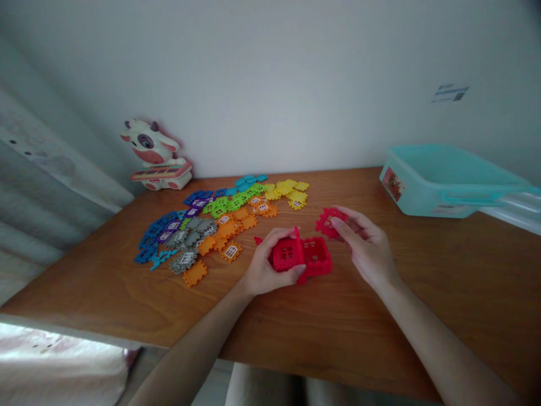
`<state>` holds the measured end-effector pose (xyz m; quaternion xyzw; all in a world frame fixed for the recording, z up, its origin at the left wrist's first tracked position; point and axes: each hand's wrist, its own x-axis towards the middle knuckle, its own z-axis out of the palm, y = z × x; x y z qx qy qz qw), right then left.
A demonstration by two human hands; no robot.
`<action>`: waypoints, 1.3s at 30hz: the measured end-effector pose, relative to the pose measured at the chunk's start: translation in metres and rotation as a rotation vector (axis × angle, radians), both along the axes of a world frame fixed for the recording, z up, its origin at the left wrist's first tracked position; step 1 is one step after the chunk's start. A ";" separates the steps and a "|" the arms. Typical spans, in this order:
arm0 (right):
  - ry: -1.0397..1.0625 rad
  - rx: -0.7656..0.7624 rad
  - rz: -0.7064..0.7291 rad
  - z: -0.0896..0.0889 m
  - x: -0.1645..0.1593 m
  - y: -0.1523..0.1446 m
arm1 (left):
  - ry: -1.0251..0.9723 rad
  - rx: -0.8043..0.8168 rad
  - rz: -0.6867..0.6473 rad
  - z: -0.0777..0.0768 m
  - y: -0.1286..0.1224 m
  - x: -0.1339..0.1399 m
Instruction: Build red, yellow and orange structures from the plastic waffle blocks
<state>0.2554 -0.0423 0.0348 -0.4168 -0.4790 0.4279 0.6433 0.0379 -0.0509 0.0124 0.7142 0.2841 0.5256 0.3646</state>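
Note:
My left hand is wrapped round the left part of a red structure built from interlocking plastic tiles. The structure has window-grid faces, an upright wall near its middle and an open-topped box at the right. Between the thumb and fingers of my right hand is a single red tile with notched edges, held apart from the structure, above and to its right. A small red piece pokes out beside my left fingers; whether it is joined to the structure I cannot tell.
Loose tiles lie left of my hands on the wooden table: orange, grey, green, yellow and blue. A cow-shaped toy keyboard stands at the back left. At the right is a turquoise plastic bin.

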 end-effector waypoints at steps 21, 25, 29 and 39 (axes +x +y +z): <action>-0.264 0.134 0.197 0.006 -0.009 -0.018 | 0.025 -0.025 0.025 0.000 0.008 -0.008; -0.291 0.167 0.128 0.006 -0.011 -0.020 | 0.010 -0.025 0.028 0.001 0.007 -0.008; -0.306 0.218 0.155 0.005 -0.009 -0.020 | 0.009 -0.015 0.028 0.002 0.007 -0.007; -0.427 0.312 0.146 0.003 -0.007 -0.021 | 0.012 -0.016 0.025 0.004 0.006 -0.006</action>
